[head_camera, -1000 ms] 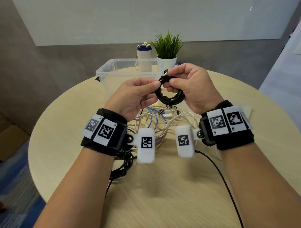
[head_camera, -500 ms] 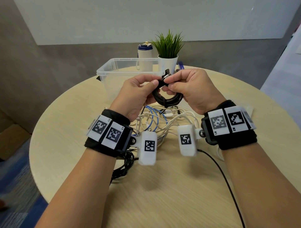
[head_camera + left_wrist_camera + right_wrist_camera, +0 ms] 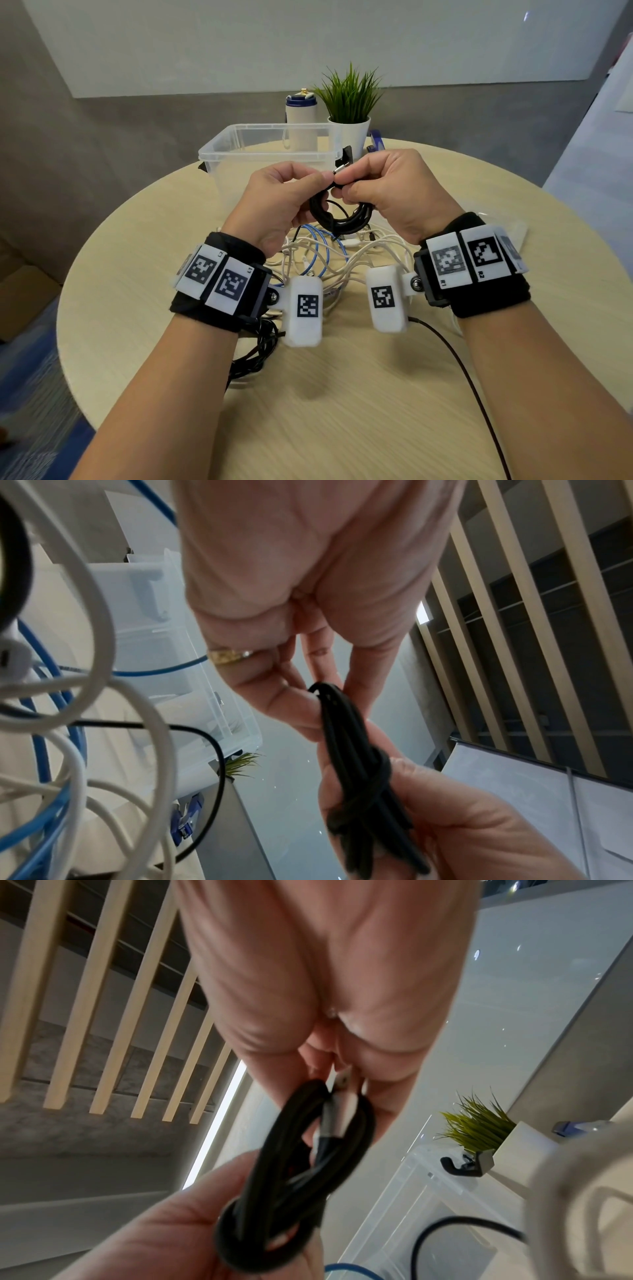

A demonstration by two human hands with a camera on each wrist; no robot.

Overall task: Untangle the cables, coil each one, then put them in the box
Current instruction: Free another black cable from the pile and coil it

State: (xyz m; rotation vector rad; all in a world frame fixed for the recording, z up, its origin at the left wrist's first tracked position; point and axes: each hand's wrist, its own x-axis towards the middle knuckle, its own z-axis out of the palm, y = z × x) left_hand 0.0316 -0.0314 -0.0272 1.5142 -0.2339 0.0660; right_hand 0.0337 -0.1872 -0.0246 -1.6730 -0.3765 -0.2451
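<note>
my bare forearms; black wristbands (image 3: 219, 305) with white coded tags, white camera pods (image 3: 305, 310), gold ring (image 3: 229, 655) on left hand (image 3: 274, 202).

One box (image 3: 270, 144) — one plant (image 3: 349, 99).

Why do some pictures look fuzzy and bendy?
Head view: sharp, but the wide lens curves the table. Left wrist view: the near white cables and black cable are blurry. Right wrist view: the black cable and left hand are smeared.

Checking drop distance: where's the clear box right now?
Head view: the clear box sits on the table's far side, just behind both raised hands, left of the potted plant.
</note>
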